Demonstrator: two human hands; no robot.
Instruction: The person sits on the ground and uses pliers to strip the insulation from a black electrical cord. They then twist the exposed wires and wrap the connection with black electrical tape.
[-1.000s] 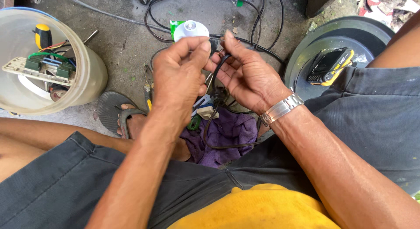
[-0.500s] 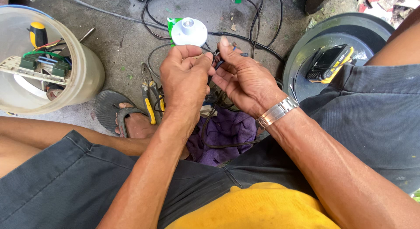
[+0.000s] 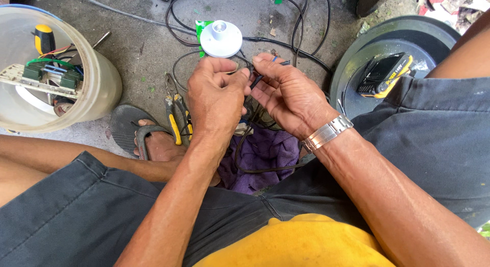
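1. At the far left a clear plastic bucket (image 3: 97, 88) stands on the concrete floor (image 3: 143, 42), holding a yellow-handled screwdriver (image 3: 44, 38) and a circuit board (image 3: 48, 75) with coloured wires.
2. Near the bucket's right side a foot in a grey sandal (image 3: 125, 129) rests on the floor, and yellow-handled pliers (image 3: 173, 119) lie just beside it.
3. Far from the person, black cables (image 3: 306, 22) loop across the floor around a white round fitting (image 3: 221, 38) that sits on a green scrap.
4. To the right a dark round lid (image 3: 434, 42) carries a black and yellow meter (image 3: 384, 75).
5. A purple cloth (image 3: 263, 154) lies near the person, between the knees, under the hands.
6. Both hands meet above the cloth, just near of the white fitting, and partly hide the cables beneath them.
7. The left hand (image 3: 217, 101) pinches a thin black wire (image 3: 258, 80) between thumb and fingers.
8. The right hand (image 3: 288, 96), with a metal watch (image 3: 326, 133) on its wrist, grips the same wire just beside the left, fingertips touching it.
9. The wire runs from the fingertips down between the palms, then curves near over the cloth.
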